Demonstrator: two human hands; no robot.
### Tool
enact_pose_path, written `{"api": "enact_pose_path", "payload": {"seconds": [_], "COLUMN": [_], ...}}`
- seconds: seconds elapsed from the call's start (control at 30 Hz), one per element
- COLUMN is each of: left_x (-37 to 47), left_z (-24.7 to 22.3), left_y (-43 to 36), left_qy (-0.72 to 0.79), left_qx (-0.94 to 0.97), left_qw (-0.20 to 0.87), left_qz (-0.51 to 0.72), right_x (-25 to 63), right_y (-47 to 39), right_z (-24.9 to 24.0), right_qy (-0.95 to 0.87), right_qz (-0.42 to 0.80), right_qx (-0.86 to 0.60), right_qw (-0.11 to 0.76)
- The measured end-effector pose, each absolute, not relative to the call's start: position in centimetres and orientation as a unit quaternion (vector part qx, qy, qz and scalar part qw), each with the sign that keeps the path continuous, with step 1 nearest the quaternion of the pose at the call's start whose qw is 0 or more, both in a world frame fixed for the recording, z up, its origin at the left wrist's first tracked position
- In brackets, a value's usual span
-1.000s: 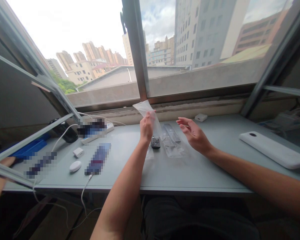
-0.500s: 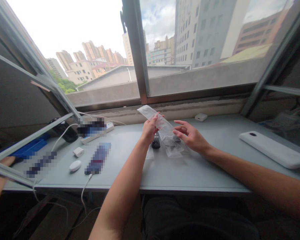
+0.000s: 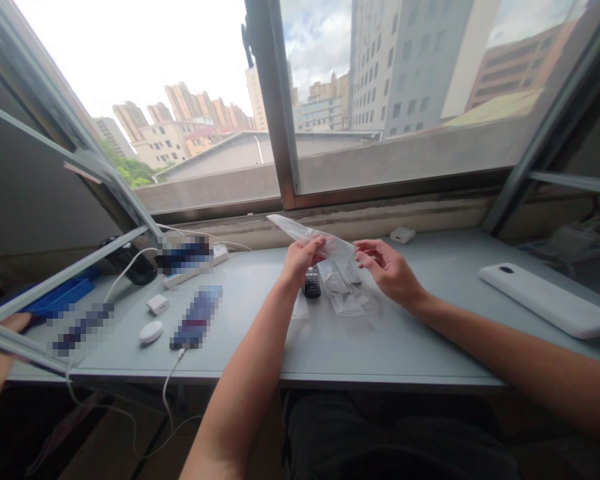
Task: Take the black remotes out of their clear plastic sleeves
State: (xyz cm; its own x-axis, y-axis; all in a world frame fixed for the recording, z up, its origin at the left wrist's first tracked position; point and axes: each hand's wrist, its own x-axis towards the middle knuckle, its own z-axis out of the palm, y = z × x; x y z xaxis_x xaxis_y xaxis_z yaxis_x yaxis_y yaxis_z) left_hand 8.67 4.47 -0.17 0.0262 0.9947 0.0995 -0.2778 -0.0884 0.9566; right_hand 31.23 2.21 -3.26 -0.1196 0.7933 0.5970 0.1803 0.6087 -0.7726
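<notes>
One clear plastic bag point(image 3: 336, 249), raised above the desk point(image 3: 405, 350). Your left hand point(image 3: 300, 261) grasps it mid-length; your right hand point(image 3: 387, 270) meets its right end, pinching or touching, cannot tell. Black remote point(image 3: 311, 285) lies below.

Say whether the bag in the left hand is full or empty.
Looks empty: the bag is thin and translucent, with nothing visible inside.

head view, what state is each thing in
Clear bag, held above the desk, contents unclear
Left hand, closed on the clear bag
Right hand, curled at the clear bag's right end, grip unclear
Black remote, lying flat, buttons up
Clear packaging, lying crumpled on the desk
Phone, lying flat, cable at near end
Power strip, on or off unclear
</notes>
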Motion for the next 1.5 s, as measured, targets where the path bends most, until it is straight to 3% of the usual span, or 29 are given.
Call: {"api": "enact_pose_path", "payload": {"seconds": [0.1, 0.3, 0.53, 0.8, 1.07, 1.5], "left_x": [8.7, 9.1, 9.1, 8.9, 8.7, 9.3], "left_z": [-0.1, -0.1, -0.2, -0.5, -0.3, 0.2], "left_y": [4.8, 4.5, 4.7, 4.2, 4.8, 3.9], "left_qy": [0.416, 0.405, 0.412, 0.390, 0.393, 0.401], "left_qx": [0.396, 0.391, 0.384, 0.452, 0.374, 0.387], "left_qw": [0.528, 0.553, 0.545, 0.568, 0.566, 0.565], "left_qz": [0.626, 0.614, 0.621, 0.567, 0.621, 0.609], "right_x": [31.1, 30.7, 31.0, 31.0, 30.9, 31.3], "right_y": [1.5, 0.7, 0.8, 1.0, 0.8, 0.9], "right_z": [-2.7, -2.3, -2.3, -2.5, -2.7, -2.4], "right_qy": [-0.740, -0.802, -0.787, -0.805, -0.780, -0.831], "right_qz": [0.202, 0.187, 0.154, 0.182, 0.243, 0.133], "right_qx": [-0.319, -0.273, -0.294, -0.272, -0.265, -0.258], "right_qw": [0.556, 0.498, 0.520, 0.495, 0.511, 0.474]}}
